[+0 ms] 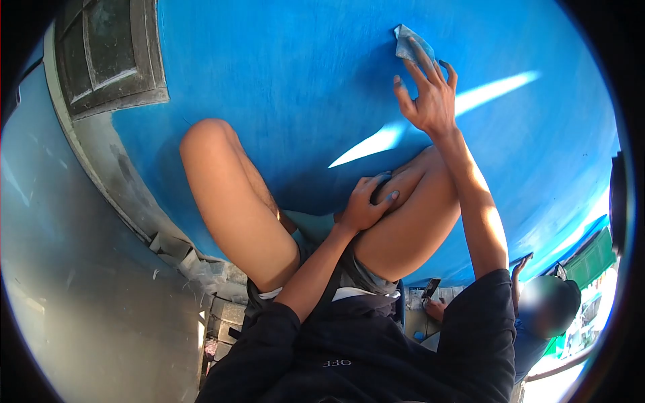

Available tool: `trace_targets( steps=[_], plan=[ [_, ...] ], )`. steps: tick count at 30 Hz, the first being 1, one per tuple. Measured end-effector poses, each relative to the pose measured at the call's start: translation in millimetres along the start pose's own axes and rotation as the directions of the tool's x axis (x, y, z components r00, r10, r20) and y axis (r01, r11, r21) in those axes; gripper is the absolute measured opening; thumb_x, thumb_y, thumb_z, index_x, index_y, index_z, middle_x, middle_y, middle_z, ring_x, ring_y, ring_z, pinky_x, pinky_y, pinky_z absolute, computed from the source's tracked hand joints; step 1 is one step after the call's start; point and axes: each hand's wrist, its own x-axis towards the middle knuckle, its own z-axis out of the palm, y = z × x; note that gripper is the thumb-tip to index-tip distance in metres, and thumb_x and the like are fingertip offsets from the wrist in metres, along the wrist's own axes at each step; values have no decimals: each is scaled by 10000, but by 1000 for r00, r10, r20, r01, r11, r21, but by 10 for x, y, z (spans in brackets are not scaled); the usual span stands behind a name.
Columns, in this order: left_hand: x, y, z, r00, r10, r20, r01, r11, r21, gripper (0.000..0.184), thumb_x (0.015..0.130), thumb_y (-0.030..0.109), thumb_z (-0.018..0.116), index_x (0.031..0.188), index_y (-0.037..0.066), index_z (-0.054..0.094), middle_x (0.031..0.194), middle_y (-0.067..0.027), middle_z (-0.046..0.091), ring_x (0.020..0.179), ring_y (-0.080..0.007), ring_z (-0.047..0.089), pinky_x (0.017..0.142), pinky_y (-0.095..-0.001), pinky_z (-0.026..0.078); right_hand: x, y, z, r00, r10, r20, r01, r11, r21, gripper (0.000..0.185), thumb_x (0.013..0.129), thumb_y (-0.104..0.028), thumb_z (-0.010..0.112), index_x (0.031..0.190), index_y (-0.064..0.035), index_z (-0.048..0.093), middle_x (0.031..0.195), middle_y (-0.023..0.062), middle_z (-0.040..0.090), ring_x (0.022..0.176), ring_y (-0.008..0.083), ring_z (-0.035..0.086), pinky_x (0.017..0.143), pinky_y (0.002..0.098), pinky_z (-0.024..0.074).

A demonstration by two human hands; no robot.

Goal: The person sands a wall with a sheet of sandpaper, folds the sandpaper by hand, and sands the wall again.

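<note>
High on the blue wall (282, 80), my right hand (430, 101) is stretched out and holds a small folded piece of sandpaper (407, 46) flat to the paint. The sheet is grey and smeared with blue, and it sits under and between my fingertips; the thumb stands apart from it. My left hand (366, 205) rests against the inside of my right thigh, near the knee. Its fingers are curled, with blue marks on the tips. Between thumb and fingers shows something dark (381, 187) that I cannot make out.
A weathered wooden window frame (124, 97) is at upper left. A grey sheet surface (94, 269) curves along the left side, with rubble (201, 269) beside it. At lower right another person (537, 336) reaches to the wall with a dark tool (523, 259) and holds a phone-like object (431, 287).
</note>
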Motion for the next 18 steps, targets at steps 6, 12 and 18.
trace_targets(
  steps=[6,12,18],
  plan=[
    [0,-9,13,1000,11,1,-11,1000,2,551,911,332,746,1329,-7,625,1255,-224,661,1184,-349,603,1035,-425,482,-23,-112,-28,988,-100,118,98,995,22,402,874,-367,645,1165,-100,726,1516,81,527,1204,265,628,1124,536,323],
    [-5,-21,10,1000,14,3,-14,1000,-4,555,913,338,746,1330,-6,624,1260,-229,653,1192,-356,600,1039,-427,480,-66,-168,-13,971,-203,125,192,977,95,381,868,-352,644,1156,-115,724,1507,70,535,1186,267,638,1118,529,335],
    [-9,-23,17,1000,-13,0,13,1000,-10,559,913,346,746,1331,-5,624,1280,-226,649,1201,-355,596,1043,-430,479,18,-59,-17,1000,-6,5,5,999,38,402,862,-356,656,1169,-108,729,1498,81,543,1203,275,625,1128,527,312]
  ],
)
